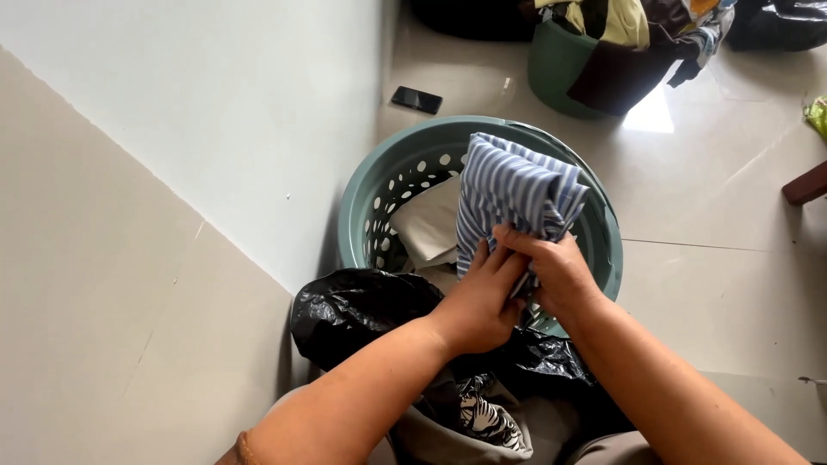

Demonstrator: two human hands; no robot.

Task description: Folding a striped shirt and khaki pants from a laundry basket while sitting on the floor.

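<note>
Left hand (478, 301) and right hand (556, 271) both pinch a folded, soft blue-and-white striped shirt (515, 189) over a round green perforated plastic basket (379, 185)

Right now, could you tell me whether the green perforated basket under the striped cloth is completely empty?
No, the green perforated basket holds a folded pale cloth, beneath the striped cloth gripped by both hands.
</note>
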